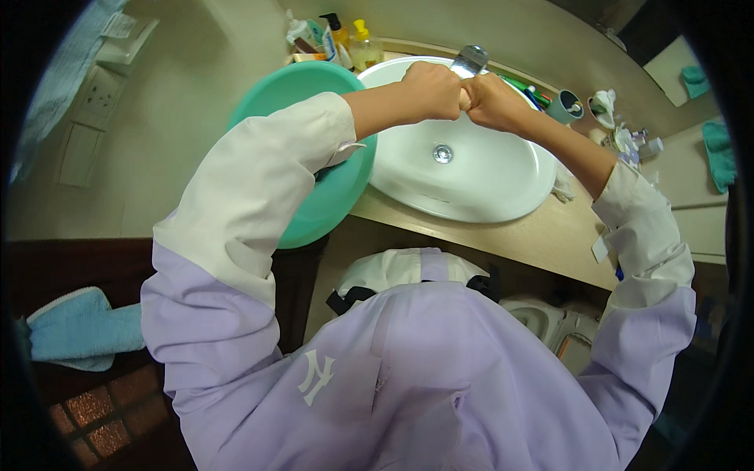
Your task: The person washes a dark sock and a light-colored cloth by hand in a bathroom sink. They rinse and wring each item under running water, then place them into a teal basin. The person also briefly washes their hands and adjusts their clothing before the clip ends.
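My left hand (pixel 435 89) and my right hand (pixel 492 100) meet as curled fists above the back of a white oval sink (pixel 483 176). A small pale bit shows where they touch; whether it is a finger or something held, I cannot tell. Just behind the fists stands a chrome faucet (pixel 470 59), partly covered by them. A metal drain (pixel 442 153) sits in the sink's bottom, below my hands. Under my left forearm, a green plastic basin (pixel 330 203) overlaps the sink's left rim. Something dark inside it is mostly hidden by my sleeve.
Pump bottles (pixel 366 47) and tubes crowd the back left corner. Along the right back stand a cup (pixel 565 107) and several toiletries. The beige countertop (pixel 518 241) has a front edge near my body. A blue towel (pixel 88 329) hangs at the left.
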{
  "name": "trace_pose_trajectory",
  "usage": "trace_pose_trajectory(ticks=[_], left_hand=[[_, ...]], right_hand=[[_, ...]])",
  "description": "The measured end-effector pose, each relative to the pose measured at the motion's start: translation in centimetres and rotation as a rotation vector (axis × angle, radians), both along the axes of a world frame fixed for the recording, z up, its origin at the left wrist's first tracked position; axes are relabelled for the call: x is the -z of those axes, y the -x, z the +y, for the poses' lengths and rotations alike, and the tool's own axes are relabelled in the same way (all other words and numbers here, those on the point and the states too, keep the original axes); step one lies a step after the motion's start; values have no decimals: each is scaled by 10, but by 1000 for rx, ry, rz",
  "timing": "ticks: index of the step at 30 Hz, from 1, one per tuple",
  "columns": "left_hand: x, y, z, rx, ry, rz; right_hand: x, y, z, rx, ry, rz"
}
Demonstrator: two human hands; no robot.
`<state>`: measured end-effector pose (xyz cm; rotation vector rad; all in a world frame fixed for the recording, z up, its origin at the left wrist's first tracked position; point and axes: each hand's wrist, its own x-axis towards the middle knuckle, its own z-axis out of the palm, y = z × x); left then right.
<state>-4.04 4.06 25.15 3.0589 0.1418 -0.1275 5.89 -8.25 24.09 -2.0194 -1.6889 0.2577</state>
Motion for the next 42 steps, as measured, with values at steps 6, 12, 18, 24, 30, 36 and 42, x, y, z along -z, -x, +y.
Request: trace_pose_trajectory(ticks=[6,12,18,24,30,36,42], left_hand=[[-11,38,44,-8,305,168],[-19,135,112,-327,564,-8],[66,214,150,-565,661,-140],[123,235,135,-469,509,247],[144,235,106,-583,456,162],[142,239,88,-487,307,139],[145,250,89,-342,484,-10]], right_hand=[[-34,38,23,-66,-31,-292],[-33,77,62,-112,-255,-260],[17,136,122,-450,-109,-421],[82,158,167,-450,299,-500],[124,180,188,-427,530,-566],[148,172,198,-401,489,-561],[87,155,182,-435,121,-522]])
